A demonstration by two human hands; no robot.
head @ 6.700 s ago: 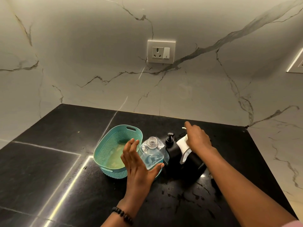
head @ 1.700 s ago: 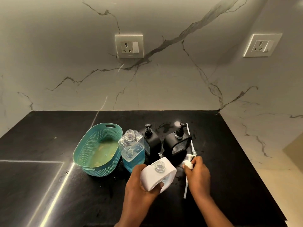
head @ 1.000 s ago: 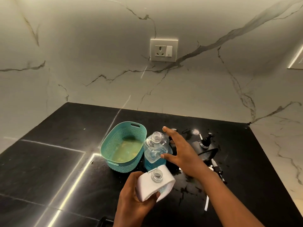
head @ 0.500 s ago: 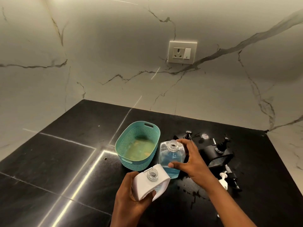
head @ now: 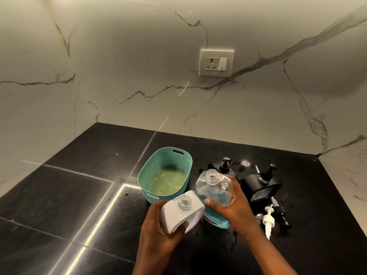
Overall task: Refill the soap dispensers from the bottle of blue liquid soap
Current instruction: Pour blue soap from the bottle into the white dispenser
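Note:
My left hand [head: 158,233] grips a white soap dispenser [head: 181,212] with its neck open and its pump off. My right hand [head: 232,209] is closed around the clear bottle of blue liquid soap [head: 215,190], lifted off the counter and tilted, uncapped, with the blue soap pooled at its lower end. The bottle's mouth sits just behind and right of the dispenser's neck. A white pump [head: 268,220] lies on the counter to the right. Two black dispensers [head: 225,167] [head: 262,185] stand behind, pumps on.
A teal perforated basket [head: 147,175] with yellowish contents sits left of the bottle. The black stone counter [head: 69,195] has wet spots near the dispensers. A marble wall with a socket [head: 216,62] rises behind, and another wall closes the right side.
My right hand reached to the blue soap bottle, took hold of it and lifted it tilted beside the white dispenser. My left hand kept holding the dispenser.

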